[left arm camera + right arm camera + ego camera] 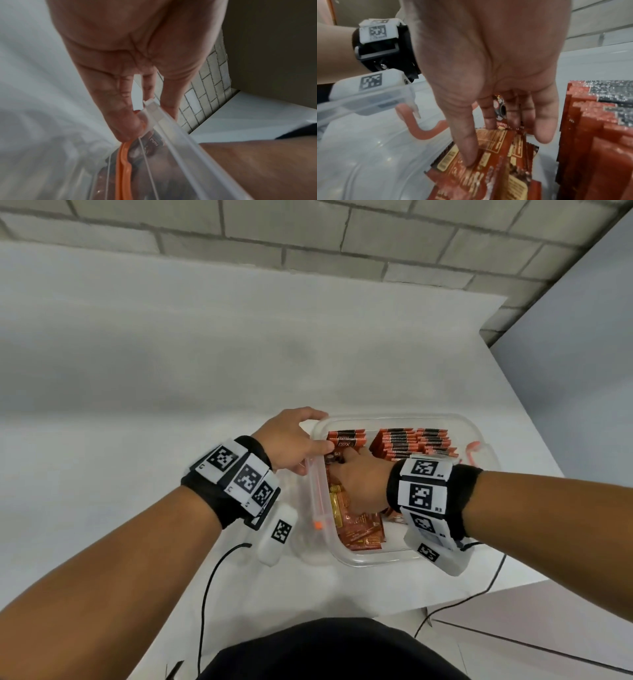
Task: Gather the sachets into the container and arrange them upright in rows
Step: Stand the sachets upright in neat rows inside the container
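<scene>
A clear plastic container (371, 561) stands on the white table. My left hand (298, 436) grips its near-left rim (180, 142), fingers curled over the edge beside an orange seal strip (122, 169). Red sachets stand upright in rows (411, 441) at the far right, with a shorter upright bunch (346, 437) at the far left. Loose sachets (359, 530) lie flat along the left side. My right hand (356, 470) reaches down inside; in the right wrist view its thumb (471, 155) presses the front of a bundle of sachets (501, 148) and the fingers sit behind its top edge.
The white table (239, 371) stretches left and back to a grey brick wall. Its right edge (534, 440) drops off just past the container. Black cables (212, 577) trail from both wrist units toward my body. An orange clip (423, 129) hangs on the container wall.
</scene>
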Demonstrator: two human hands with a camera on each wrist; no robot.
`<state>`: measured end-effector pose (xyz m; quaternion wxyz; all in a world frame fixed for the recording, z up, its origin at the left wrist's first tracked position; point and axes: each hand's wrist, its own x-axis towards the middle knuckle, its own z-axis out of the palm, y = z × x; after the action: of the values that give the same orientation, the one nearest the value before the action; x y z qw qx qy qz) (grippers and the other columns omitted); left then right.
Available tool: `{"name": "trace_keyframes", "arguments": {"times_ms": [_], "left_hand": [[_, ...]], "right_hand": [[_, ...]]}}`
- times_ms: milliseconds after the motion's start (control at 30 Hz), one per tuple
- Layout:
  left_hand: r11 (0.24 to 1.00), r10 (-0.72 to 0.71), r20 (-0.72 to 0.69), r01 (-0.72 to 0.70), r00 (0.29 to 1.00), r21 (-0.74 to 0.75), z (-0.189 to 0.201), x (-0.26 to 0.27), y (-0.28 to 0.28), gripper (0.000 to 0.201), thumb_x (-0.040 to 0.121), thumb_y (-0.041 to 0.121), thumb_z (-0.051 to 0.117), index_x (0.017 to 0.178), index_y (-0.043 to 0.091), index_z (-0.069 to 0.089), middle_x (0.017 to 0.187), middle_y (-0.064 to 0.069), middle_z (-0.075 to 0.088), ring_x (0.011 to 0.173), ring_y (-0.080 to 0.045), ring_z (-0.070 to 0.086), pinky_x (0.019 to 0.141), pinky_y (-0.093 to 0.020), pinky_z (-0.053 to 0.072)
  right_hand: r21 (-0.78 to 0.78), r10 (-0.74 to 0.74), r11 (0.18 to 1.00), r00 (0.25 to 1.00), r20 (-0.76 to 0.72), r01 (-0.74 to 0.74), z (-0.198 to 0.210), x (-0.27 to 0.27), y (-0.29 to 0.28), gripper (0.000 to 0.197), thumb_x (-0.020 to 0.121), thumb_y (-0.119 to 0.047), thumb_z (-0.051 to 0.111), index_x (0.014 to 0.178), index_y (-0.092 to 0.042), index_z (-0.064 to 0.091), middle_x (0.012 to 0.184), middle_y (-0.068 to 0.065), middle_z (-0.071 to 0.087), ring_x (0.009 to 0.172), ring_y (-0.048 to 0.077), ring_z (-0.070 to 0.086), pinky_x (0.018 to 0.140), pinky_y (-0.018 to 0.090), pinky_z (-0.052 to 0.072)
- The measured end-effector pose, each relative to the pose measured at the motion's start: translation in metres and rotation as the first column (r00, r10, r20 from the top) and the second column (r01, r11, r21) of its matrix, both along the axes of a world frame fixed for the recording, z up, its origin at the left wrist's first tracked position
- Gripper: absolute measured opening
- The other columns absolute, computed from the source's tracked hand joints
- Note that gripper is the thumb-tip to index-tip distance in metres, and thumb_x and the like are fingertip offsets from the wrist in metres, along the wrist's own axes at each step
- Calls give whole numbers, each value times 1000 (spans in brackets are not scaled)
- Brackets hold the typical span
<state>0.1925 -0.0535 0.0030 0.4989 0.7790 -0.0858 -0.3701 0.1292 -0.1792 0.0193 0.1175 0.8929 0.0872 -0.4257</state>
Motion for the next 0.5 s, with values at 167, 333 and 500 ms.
{"name": "trace_keyframes", "arguments": {"times_ms": [167, 333, 500], "left_hand": [[1000, 25, -13, -25, 1000, -9, -2, -1, 0, 56, 85, 21, 71, 135, 30, 47, 94, -5, 66, 82, -20, 68, 64, -31, 58], [999, 37, -23, -38, 999, -22, -3, -2, 1, 57, 85, 22, 71, 136, 31, 46, 98, -6, 64, 81, -19, 65, 61, -29, 56], [998, 49, -29, -50, 998, -35, -5, -2, 1, 57, 85, 23, 71, 136, 31, 46, 94, -4, 64, 77, -16, 63, 59, -28, 56]], "right_hand": [[81, 7, 997, 999, -54, -3, 0, -7, -1, 67, 86, -19, 66, 142, -8, 30, 120, 9, 57, 103, 23, 59, 80, 30, 51], [94, 36, 995, 994, -101, -26, 2, -14, -5, 72, 83, -26, 71, 141, -8, 32, 131, 9, 53, 114, 25, 54, 86, 28, 46], [84, 85, 994, 985, -150, -73, 3, -16, -6, 70, 83, -29, 71, 139, -9, 35, 130, 7, 53, 114, 25, 53, 86, 30, 46]]}}
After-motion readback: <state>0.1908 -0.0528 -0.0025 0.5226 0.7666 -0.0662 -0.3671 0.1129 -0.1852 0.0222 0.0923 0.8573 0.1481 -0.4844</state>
